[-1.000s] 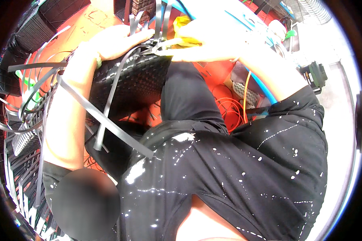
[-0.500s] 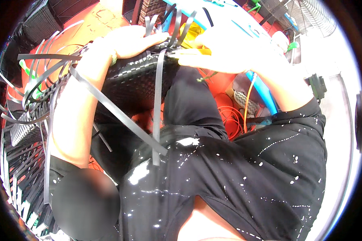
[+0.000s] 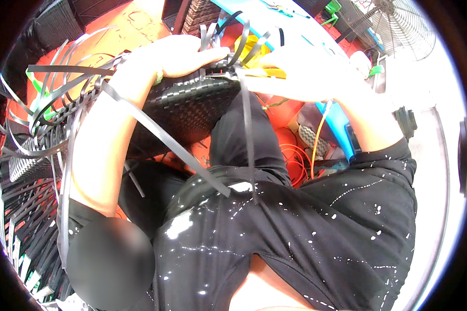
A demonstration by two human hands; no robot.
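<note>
A black woven basket [image 3: 192, 101] of flat plastic strips lies tilted over my legs, with loose strip ends curling up from its edge. My left hand [image 3: 184, 56] grips that edge, its thumb lying along the top. My right hand [image 3: 290, 72] is closed around a yellow-handled tool [image 3: 269, 72]. The tool's thin metal blade points left into the weave beside my left thumb; the exact kind of tool is unclear in the glare. One long grey-black strip [image 3: 248, 124] hangs from the edge next to the blade. Another strip [image 3: 166, 139] slants down from my left forearm to my lap.
Many loose strips [image 3: 28, 207] fan out at the left. Beyond my hands stand a blue table [image 3: 296, 20] with small tools on it and a yellow bag-like thing [image 3: 246, 45]. Orange cord [image 3: 296, 160] loops on the red floor. A large fan [image 3: 394, 26] stands far right.
Both hands and the basket edge have shifted slightly right in view, and the blade stays at the weave. The hanging strip has swung right. The view itself has also shifted a little.
</note>
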